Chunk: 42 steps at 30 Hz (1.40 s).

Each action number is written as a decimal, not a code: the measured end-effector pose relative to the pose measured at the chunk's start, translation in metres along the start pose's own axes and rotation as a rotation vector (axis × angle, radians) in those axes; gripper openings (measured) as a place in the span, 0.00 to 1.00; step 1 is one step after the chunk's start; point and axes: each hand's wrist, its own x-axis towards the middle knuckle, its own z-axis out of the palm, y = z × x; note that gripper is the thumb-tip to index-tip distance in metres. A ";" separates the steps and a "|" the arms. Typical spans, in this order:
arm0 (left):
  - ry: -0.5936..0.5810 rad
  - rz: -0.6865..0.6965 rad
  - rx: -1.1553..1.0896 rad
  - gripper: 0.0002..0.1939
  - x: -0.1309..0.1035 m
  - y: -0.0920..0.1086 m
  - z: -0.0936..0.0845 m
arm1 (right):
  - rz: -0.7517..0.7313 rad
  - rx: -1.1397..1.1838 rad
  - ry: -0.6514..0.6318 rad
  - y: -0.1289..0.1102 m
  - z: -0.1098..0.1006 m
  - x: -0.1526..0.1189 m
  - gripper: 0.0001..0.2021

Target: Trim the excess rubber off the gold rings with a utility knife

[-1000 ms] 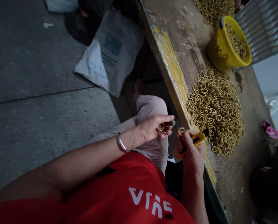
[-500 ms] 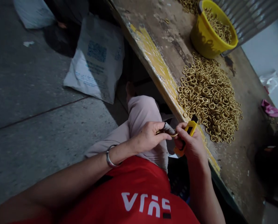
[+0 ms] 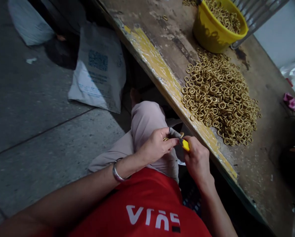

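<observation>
In the lower middle of the frame the two hands meet above the person's knee, just off the near edge of the workbench (image 3: 162,70). The left hand (image 3: 153,146) is closed around a small brass-coloured ring (image 3: 166,139), of which only a thin arc shows between the thumb and the bent fingers; a grey covering sits on the fingertip (image 3: 174,133) that points toward the right side of the frame. The right hand (image 3: 198,159) is closed as a fist around a yellow utility knife (image 3: 185,144), and only the front end of the knife comes out of the fist. The long axis of the knife runs from lower right to upper left, so its tip points straight at the ring, and the ring lies directly to the left of the tip, very close to it. It seems that the tip touches the ring, but the place of contact is small and dark, so I cannot say this for sure. Both hands are equally near to the ring: the left one holds it, the right one brings the tool to it. To the upper right of the hands, on the workbench, lies a wide pile of rings (image 3: 219,95) of the same kind, well apart from the hands, and beyond it at the top of the frame stands a yellow bucket (image 3: 211,33) with more rings inside. A white sack (image 3: 98,69) lies on the floor at the upper left.
</observation>
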 end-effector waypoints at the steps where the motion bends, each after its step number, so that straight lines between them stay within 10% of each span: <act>1: -0.005 0.018 0.025 0.12 0.000 0.001 0.002 | -0.002 -0.028 0.005 0.001 0.001 0.000 0.18; 10: 0.027 0.252 0.381 0.03 -0.008 0.021 0.008 | -0.021 -0.211 0.051 0.007 0.004 0.004 0.14; 15: -0.103 0.201 0.356 0.03 -0.018 0.026 0.015 | 0.382 -0.479 0.123 0.041 -0.011 0.022 0.09; 22: -0.081 -0.011 0.368 0.13 0.015 -0.011 0.020 | 0.261 -0.072 0.172 0.040 -0.010 0.029 0.12; 29: -0.133 -0.318 -0.366 0.13 0.015 -0.001 -0.005 | 0.293 0.265 0.150 0.027 -0.002 0.020 0.12; 42: -0.047 -0.171 -0.191 0.07 0.006 -0.005 -0.006 | 0.270 0.697 0.020 -0.001 0.003 0.011 0.09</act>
